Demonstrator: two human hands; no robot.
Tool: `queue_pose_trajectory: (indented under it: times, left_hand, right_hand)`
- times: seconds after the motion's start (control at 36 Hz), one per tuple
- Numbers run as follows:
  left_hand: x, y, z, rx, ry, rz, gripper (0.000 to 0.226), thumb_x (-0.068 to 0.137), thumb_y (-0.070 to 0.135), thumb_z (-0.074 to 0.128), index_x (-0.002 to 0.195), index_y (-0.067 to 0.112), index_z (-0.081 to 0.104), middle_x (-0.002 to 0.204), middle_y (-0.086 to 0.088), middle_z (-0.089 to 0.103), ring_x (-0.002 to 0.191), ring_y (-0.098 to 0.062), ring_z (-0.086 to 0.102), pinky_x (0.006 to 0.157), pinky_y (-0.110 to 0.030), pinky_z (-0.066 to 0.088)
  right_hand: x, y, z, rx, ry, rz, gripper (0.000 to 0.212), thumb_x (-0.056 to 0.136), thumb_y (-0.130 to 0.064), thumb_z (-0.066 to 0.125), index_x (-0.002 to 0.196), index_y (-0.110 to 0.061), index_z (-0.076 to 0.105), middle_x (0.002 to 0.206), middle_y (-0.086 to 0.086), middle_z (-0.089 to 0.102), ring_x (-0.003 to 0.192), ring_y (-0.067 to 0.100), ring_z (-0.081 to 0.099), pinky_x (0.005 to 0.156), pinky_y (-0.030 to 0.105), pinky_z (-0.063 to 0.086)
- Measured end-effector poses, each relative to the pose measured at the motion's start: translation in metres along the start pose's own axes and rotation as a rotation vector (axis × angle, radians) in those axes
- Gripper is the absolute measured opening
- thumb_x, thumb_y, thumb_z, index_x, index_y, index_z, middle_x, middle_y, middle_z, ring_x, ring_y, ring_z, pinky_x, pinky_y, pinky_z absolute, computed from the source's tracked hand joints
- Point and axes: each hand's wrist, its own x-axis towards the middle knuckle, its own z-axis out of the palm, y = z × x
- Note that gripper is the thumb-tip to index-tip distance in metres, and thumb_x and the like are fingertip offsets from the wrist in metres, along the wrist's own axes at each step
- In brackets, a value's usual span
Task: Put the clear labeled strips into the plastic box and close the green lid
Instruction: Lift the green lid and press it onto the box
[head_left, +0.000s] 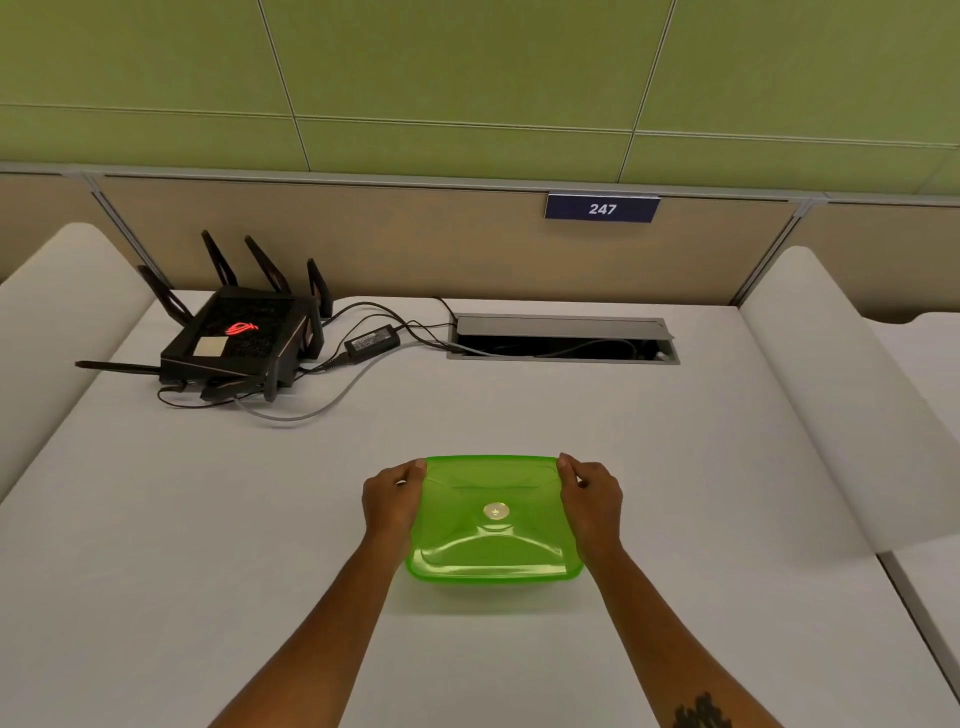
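A translucent green lid (493, 540) with a small round sticker at its middle lies flat over the plastic box on the white table. The box beneath it is almost wholly hidden by the lid. My left hand (392, 499) grips the lid's left far corner, thumb on top. My right hand (589, 496) grips the right far corner the same way. No clear labeled strips can be seen; the inside of the box does not show through the lid.
A black router (239, 338) with several antennas stands at the back left, its cables and power brick (371, 340) trailing to an open cable hatch (563, 340) at the back centre. White padded dividers (831, 395) border the table on both sides.
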Motion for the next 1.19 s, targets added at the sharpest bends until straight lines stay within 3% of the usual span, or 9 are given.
queue_pose_trajectory:
  times: [0.14, 0.25, 0.36, 0.5, 0.64, 0.78, 0.89, 1.03, 1.19]
  left_hand:
    - [0.004, 0.000, 0.001, -0.097, -0.022, -0.073, 0.028, 0.090, 0.020, 0.076, 0.111, 0.002, 0.078, 0.110, -0.015, 0.077, 0.107, -0.032, 0.071, 0.100, -0.050, 0.056]
    - [0.004, 0.002, 0.002, -0.070, -0.010, -0.075, 0.031, 0.090, 0.022, 0.076, 0.113, 0.002, 0.077, 0.113, -0.016, 0.076, 0.108, -0.030, 0.070, 0.102, -0.048, 0.055]
    - [-0.001, 0.002, 0.001, 0.018, 0.013, 0.005, 0.030, 0.092, 0.029, 0.073, 0.108, 0.004, 0.079, 0.107, -0.015, 0.077, 0.105, -0.032, 0.070, 0.097, -0.045, 0.056]
    - [-0.012, -0.005, -0.008, -0.026, -0.037, 0.073, 0.028, 0.093, 0.034, 0.072, 0.110, 0.013, 0.080, 0.098, -0.007, 0.078, 0.095, -0.024, 0.071, 0.094, -0.044, 0.056]
    - [-0.036, -0.027, -0.021, 0.297, 0.058, 0.209, 0.046, 0.101, 0.056, 0.043, 0.120, 0.021, 0.067, 0.089, 0.003, 0.069, 0.090, -0.028, 0.066, 0.079, -0.039, 0.050]
    - [-0.064, -0.054, -0.029, 0.464, 0.066, 0.251, 0.044, 0.103, 0.057, 0.033, 0.124, 0.029, 0.060, 0.070, 0.007, 0.065, 0.076, -0.029, 0.063, 0.067, -0.037, 0.046]
    - [-0.068, -0.054, -0.024, 0.407, 0.053, 0.250, 0.052, 0.105, 0.055, 0.029, 0.118, 0.022, 0.067, 0.085, -0.005, 0.073, 0.087, -0.037, 0.069, 0.077, -0.042, 0.054]
    - [-0.069, -0.056, -0.018, 0.315, 0.101, 0.234, 0.060, 0.105, 0.053, 0.027, 0.104, 0.015, 0.073, 0.085, -0.015, 0.075, 0.079, -0.042, 0.072, 0.076, -0.047, 0.058]
    - [-0.068, -0.056, -0.012, 0.286, 0.140, 0.244, 0.058, 0.107, 0.045, 0.032, 0.106, 0.005, 0.074, 0.095, -0.020, 0.076, 0.094, -0.042, 0.069, 0.081, -0.045, 0.055]
  right_hand:
    - [0.002, 0.000, -0.002, 0.116, 0.002, 0.075, 0.019, 0.096, -0.031, 0.071, 0.105, -0.018, 0.081, 0.098, -0.001, 0.073, 0.093, 0.022, 0.069, 0.089, 0.038, 0.055]
    - [0.006, -0.004, -0.002, 0.166, -0.006, 0.127, 0.013, 0.093, -0.025, 0.074, 0.097, -0.015, 0.081, 0.101, 0.005, 0.075, 0.098, 0.026, 0.070, 0.094, 0.046, 0.056]
    - [0.006, -0.008, -0.003, 0.192, 0.001, 0.152, 0.012, 0.092, -0.023, 0.075, 0.097, -0.014, 0.081, 0.105, 0.007, 0.075, 0.100, 0.026, 0.070, 0.096, 0.045, 0.056]
    - [-0.001, -0.002, -0.013, 0.221, -0.037, 0.133, 0.018, 0.091, -0.031, 0.077, 0.098, -0.014, 0.080, 0.096, 0.001, 0.077, 0.092, 0.022, 0.073, 0.089, 0.041, 0.059]
    - [-0.032, 0.022, -0.023, 0.113, 0.037, 0.128, 0.038, 0.088, -0.059, 0.070, 0.082, -0.021, 0.067, 0.078, -0.005, 0.071, 0.076, 0.012, 0.067, 0.070, 0.030, 0.050]
    - [-0.070, 0.051, -0.020, -0.130, 0.058, 0.147, 0.069, 0.083, -0.085, 0.048, 0.069, -0.018, 0.049, 0.059, 0.002, 0.062, 0.060, 0.022, 0.063, 0.059, 0.036, 0.050]
    - [-0.075, 0.051, -0.014, -0.043, 0.058, 0.164, 0.075, 0.085, -0.082, 0.053, 0.068, -0.010, 0.039, 0.055, 0.012, 0.051, 0.055, 0.035, 0.058, 0.057, 0.043, 0.052]
    - [-0.075, 0.053, -0.008, 0.130, 0.078, 0.161, 0.081, 0.076, -0.084, 0.062, 0.067, -0.012, 0.028, 0.059, -0.003, 0.028, 0.057, 0.017, 0.031, 0.054, 0.037, 0.033]
    - [-0.070, 0.058, -0.004, 0.222, 0.097, 0.183, 0.075, 0.078, -0.073, 0.070, 0.065, -0.015, 0.024, 0.063, -0.001, 0.025, 0.060, 0.019, 0.028, 0.053, 0.037, 0.031]
